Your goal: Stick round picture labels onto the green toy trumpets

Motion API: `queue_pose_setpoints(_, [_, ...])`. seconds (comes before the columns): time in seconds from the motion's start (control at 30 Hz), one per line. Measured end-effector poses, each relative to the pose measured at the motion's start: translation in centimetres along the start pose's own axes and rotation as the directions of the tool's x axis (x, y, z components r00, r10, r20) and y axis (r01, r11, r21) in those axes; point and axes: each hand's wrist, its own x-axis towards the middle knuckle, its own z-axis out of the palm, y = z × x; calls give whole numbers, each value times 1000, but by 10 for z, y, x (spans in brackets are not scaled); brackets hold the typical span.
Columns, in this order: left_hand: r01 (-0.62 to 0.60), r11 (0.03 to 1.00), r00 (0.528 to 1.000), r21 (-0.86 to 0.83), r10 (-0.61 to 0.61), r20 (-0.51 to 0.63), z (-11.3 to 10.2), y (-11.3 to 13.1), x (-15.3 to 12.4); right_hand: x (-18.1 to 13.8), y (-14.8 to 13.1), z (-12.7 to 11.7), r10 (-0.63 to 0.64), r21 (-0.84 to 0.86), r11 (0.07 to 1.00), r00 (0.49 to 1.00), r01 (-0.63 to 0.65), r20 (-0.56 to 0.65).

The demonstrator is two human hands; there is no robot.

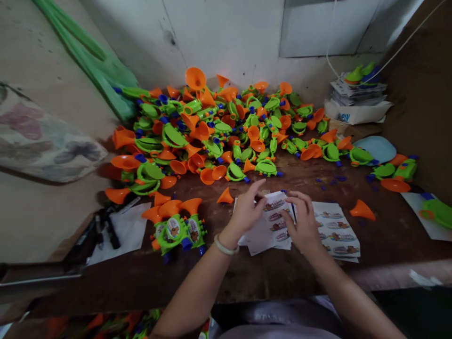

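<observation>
My left hand [249,207], a pale bangle at its wrist, hovers over the left edge of a sticker sheet [263,235]. Its thumb and index finger are apart, and I see nothing between them. Over the right side of the same sheet is my right hand [302,223], fingers curled but spread from the thumb, also with no visible object. A thin dark blue strip [293,212] shows by its fingers; I cannot tell what it is. More printed sticker sheets [339,233] lie to the right. Left of my hands sit several green toy horns [174,230] with orange bells and oval stickers.
A large heap of green and orange toy horns [215,127] covers the table's back. Loose orange cones [362,210] lie nearer. Dark pens [111,230] rest on paper at left. Stacked papers [358,101] and a light blue lid-like piece [376,148] stand at right.
</observation>
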Motion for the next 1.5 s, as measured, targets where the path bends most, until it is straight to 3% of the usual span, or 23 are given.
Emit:
queue_pose_setpoints(0.23, [91, 935, 993, -343, -57, 106, -34, 38, -25, 6, -26, -22, 57, 264, 962, 996, -75, 74])
queue_pose_setpoints(0.37, [140, 914, 985, -380, -89, 149, -37, 55, -36, -4, -41, -28, 36, 272, 960, 995, -62, 98])
queue_pose_setpoints(0.63, [180, 891, 979, -418, -119, 168, -31, 72, -45, -8, -55, -37, -209, 128, 971, 977, 201, 45])
queue_pose_setpoints(0.8, [251, 829, 965, -501, -175, 194, -31, 81, -47, -12, -57, -37, -410, 31, 908, 904, 417, -123])
queue_pose_setpoints(0.9, [287, 808, 954, -514, -196, 225, -35, 80, -43, -22, -58, -39, -462, -8, 883, 867, 469, -185])
queue_pose_setpoints(1.07, [210, 866, 978, -455, -186, 96, -49, 71, -25, -42, -65, -55, -552, -58, 834, 824, 549, -128])
queue_pose_setpoints(1.17, [204, 862, 975, -464, -136, 176, -47, 68, -18, -39, -66, -58, -437, -73, 899, 885, 431, -159])
queue_pose_setpoints(1.27, [153, 860, 982, -487, -78, 172, -35, 66, -17, -30, -60, -53, -318, 38, 946, 944, 322, -87])
queue_pose_setpoints(1.43, [128, 939, 975, -319, -59, 216, -19, 58, -19, -27, -49, -48, -339, 134, 931, 940, 340, -32])
queue_pose_setpoints(1.5, [126, 946, 971, -300, -55, 233, -16, 57, -19, -30, -47, -48, -291, 185, 940, 957, 288, -14])
